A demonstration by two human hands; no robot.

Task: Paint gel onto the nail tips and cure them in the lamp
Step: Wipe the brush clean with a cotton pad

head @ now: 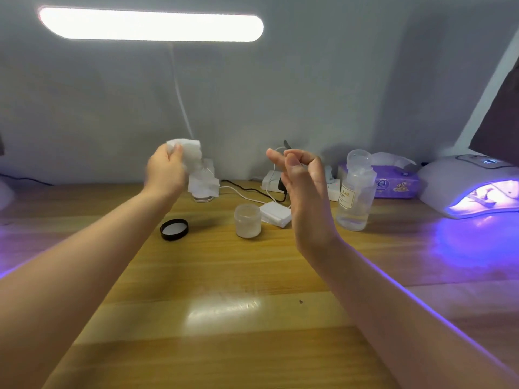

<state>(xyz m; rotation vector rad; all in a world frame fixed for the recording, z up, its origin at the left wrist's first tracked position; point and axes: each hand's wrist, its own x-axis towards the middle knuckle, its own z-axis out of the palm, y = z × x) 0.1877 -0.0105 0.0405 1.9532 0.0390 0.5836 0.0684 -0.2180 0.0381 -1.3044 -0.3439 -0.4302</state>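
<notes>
My left hand [165,171] is raised above the wooden table [224,276] and grips a crumpled white wipe [186,148]. My right hand [302,186] is lifted at centre and pinches a thin brush [288,144], whose dark end sticks up above the fingers. An open gel jar [247,220] stands on the table below my hands, with its black lid [174,229] lying to its left. At the far right the curing lamp [471,186] glows violet; shapes lie inside it, but what they are is unclear.
A clear bottle [356,195] with a flip cap stands right of the jar. Behind it lies a purple tissue pack [393,181]. A white box [276,213], power strip, cables and a desk lamp base [203,186] sit at the back. A bright light bar [151,23] hangs overhead.
</notes>
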